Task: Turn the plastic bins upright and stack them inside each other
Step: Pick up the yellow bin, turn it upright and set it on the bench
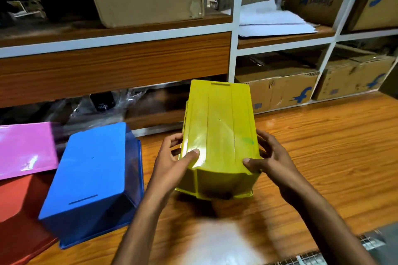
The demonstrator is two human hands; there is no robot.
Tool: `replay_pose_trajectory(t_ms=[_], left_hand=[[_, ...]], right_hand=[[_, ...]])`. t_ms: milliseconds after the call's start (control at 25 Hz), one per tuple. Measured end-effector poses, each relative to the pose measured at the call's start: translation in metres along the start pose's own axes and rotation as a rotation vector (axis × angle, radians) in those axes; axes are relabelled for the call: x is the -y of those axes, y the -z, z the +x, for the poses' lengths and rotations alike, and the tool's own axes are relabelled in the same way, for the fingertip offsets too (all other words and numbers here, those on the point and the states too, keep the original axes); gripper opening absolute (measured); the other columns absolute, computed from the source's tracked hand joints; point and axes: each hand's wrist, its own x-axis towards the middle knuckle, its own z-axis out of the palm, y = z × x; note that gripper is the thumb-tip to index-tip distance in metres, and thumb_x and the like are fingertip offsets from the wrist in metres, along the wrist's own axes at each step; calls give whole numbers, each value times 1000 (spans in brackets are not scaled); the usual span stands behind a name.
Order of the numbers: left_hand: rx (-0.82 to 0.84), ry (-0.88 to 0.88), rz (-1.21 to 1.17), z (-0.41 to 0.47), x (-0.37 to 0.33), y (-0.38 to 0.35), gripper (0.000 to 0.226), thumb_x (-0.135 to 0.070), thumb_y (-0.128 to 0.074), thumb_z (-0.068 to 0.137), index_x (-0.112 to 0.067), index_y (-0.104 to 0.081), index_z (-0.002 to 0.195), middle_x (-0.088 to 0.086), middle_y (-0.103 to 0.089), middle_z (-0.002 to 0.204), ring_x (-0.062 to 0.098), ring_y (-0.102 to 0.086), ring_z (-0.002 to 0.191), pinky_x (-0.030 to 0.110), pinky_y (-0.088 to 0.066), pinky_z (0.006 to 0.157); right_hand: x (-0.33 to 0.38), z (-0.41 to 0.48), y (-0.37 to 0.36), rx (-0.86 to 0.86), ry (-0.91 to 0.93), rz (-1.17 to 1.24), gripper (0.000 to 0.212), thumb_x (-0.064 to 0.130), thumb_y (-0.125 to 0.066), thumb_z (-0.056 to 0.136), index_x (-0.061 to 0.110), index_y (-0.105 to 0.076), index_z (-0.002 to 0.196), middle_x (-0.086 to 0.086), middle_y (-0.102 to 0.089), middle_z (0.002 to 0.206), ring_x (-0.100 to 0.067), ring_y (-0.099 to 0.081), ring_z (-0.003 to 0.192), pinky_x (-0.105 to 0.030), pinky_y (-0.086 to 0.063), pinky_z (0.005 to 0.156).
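A yellow plastic bin [219,127] is upside down at the middle of the wooden table, its near end lifted slightly. My left hand [172,163] grips its left side and my right hand [269,157] grips its right side, thumbs on the bottom face. To the left a blue bin [92,178] lies upside down on the table. Beyond it a pink bin [25,148] and a red bin [19,206] are also bottom up at the left edge, both partly cut off.
The wooden table [323,157] stretches to the right. Behind it stand white-framed shelves [233,28] with cardboard boxes [277,92], papers and plastic wrap. A metal mesh object [370,243] sits at the near right corner.
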Motion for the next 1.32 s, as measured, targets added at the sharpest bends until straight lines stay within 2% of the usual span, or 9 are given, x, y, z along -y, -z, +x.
replay_pose_trajectory(t_ms=[120,280,480,680,800,880,1080,1200,1320], left_hand=[[35,-33,-15,-18,-17,-21,51,-24,-74,91,-35,-57,137,-13,-57,134,6,-57,121,18,-53,82],[19,-58,-131,-39,-34,-54,38,-29,-61,98,-36,-60,135,-20,-69,120,-12,-66,99,7,-51,72],[96,-95,-193,-63,-43,-105,63,-43,-70,85,-39,-48,144,-23,-64,132,-7,-63,114,13,-55,80],[48,-109,-263,-80,-44,-144,73,-45,-78,69,-32,-50,135,-8,-67,134,13,-67,117,27,-55,79],[21,-159,-311,-80,-54,-158,60,-29,-68,80,-23,-54,138,-4,-71,125,14,-70,106,27,-55,76],[0,-160,-355,-77,-64,-166,52,-24,-61,84,-19,-59,135,-3,-74,115,11,-71,95,23,-55,65],[-68,-153,-609,-64,-90,-165,43,-23,-41,100,-7,-65,133,6,-75,120,16,-69,105,23,-57,72],[16,-184,-673,-70,-100,-164,44,-26,-41,102,-4,-61,134,5,-73,119,13,-69,98,23,-54,77],[149,-247,-747,-74,-94,-157,34,-19,-46,99,-8,-55,129,9,-68,118,20,-65,107,31,-56,86]], right_hand=[[10,0,26,11,81,-14,90,-6,-81,75,36,-48,148,15,-61,143,-11,-59,130,-22,-59,75],[29,-12,71,94,177,-18,92,23,-91,72,37,-45,150,17,-57,146,-6,-54,135,-33,-55,100],[48,-22,135,169,264,-120,92,36,-88,77,51,-36,151,30,-56,138,11,-57,122,-21,-56,87],[55,-18,203,335,262,15,88,34,-77,65,24,-40,145,-1,-66,138,-17,-64,123,-36,-48,93],[72,-18,231,575,302,-44,101,26,-67,65,23,-30,159,0,-40,164,-21,-43,147,-45,-37,113],[85,-21,242,658,360,-208,105,37,-68,69,44,-19,161,19,-19,170,-10,-27,154,-50,-30,121],[102,-44,244,457,501,-500,92,72,-65,75,64,-17,153,33,-19,162,-3,-43,137,-38,-45,104],[96,-53,226,59,580,-302,74,85,-51,81,38,-51,139,11,-63,134,-11,-64,117,-49,-59,89],[92,-62,222,-53,546,-208,58,69,-55,91,21,-64,123,-1,-72,115,-21,-68,112,-55,-59,89]])
